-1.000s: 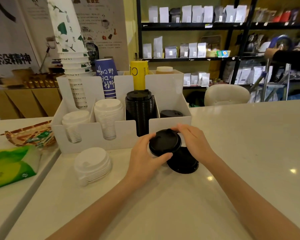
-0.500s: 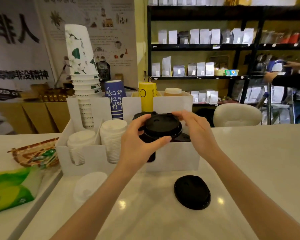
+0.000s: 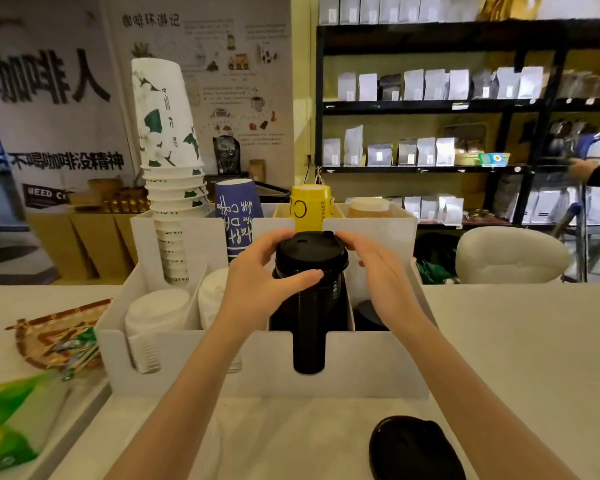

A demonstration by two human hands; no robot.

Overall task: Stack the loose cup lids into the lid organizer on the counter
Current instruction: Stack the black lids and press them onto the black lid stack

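Head view: white lid organizer (image 3: 194, 351) stands on the worktop (image 3: 520, 341) at 12 o'clock. Front row, four compartments: two hold stacks of white lids (image 3: 153, 317), the third a tall stack of black lids (image 3: 309, 313), and the fourth, at 1 o'clock, a low dark pile, count not readable. Rear row holds inverted cups: one white-and-green stack (image 3: 168, 174), one blue (image 3: 238, 216), one yellow (image 3: 310, 207) and one pale stack.

Left hand (image 3: 257, 282) is curled on the top black lid (image 3: 310, 252), thumb against its front rim, fingers behind. Right hand (image 3: 378, 271) lies open, fingertips touching the rim's right side.

Half a second ago that lid was held above the stack; it now sits on it. One loose black lid (image 3: 413, 448) remains on the worktop at 5 o'clock.
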